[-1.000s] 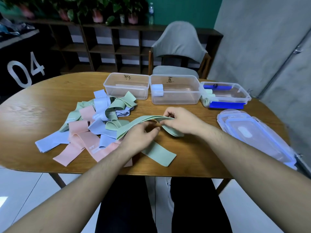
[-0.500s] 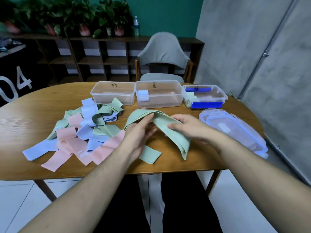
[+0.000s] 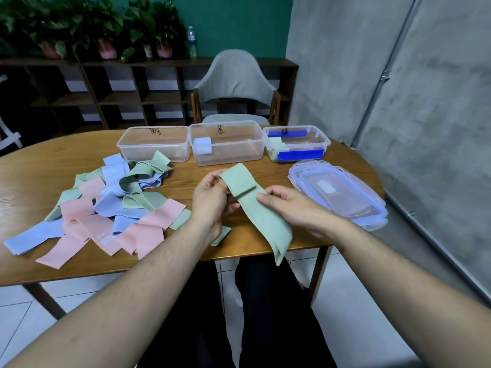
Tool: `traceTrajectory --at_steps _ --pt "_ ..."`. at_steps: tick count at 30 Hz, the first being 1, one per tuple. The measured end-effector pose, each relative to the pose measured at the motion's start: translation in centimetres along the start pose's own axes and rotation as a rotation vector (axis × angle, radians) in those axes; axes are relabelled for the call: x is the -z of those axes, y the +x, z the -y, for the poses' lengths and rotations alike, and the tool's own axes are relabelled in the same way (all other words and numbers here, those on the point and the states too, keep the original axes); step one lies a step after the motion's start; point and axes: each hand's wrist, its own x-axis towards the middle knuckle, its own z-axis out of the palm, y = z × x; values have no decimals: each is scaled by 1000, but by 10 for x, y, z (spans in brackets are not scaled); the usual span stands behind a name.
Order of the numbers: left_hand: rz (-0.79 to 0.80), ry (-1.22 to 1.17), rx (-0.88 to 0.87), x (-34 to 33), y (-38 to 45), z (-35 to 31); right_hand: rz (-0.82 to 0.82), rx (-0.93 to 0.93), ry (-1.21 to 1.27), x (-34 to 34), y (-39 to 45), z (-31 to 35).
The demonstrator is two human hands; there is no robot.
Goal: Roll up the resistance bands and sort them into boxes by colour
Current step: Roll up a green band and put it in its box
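Currently, green band (image 3: 253,205): being held up off the bench (image 3: 39,171), in front of the person's chest, between both hands; judged so the loose length can hang free while the top end gets turned over.
Left hand (image 3: 212,201): gripping the folded upper end, fingers curled behind it, thumb toward the front; seems to be acting as the anchor for the first turn of the roll.
Right hand (image 3: 295,205): pinching the band's edge just below the fold, fingers bent on the fabric; likely steadying and feeding the strip.
Band's look: flat, wide, pale sage green, matte; a doubled loop, top end folded back once, tail drooping past the bench edge. Soft and limp, judged prone to unrolling if let go.
Unsorted pile (image 3: 111,205): pink, blue and green bands lying tangled on the bench, left of the hands, within reach for the next pick.
Boxes: three clear tubs standing in a row at the far edge. Left box (image 3: 154,144) appearing to hold nothing; middle box (image 3: 227,144) holding a blue roll (image 3: 203,146); right box (image 3: 297,143) showing green rolls, so probably this band's destination.
Lids (image 3: 340,195): stacked at right, off the boxes, keeping them open for drops.
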Motion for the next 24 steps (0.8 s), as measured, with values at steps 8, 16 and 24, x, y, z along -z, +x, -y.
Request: traceTrajectory --at_steps 8,16,24 --pt "102 114 40 -18 5 -11 -36 18 57 10 -5 -10" --pt "99 200 45 -32 30 -7 -74 -9 93 15 8 -19" --pt "72 260 104 -34 77 9 -2 -82 124 18 35 -27"
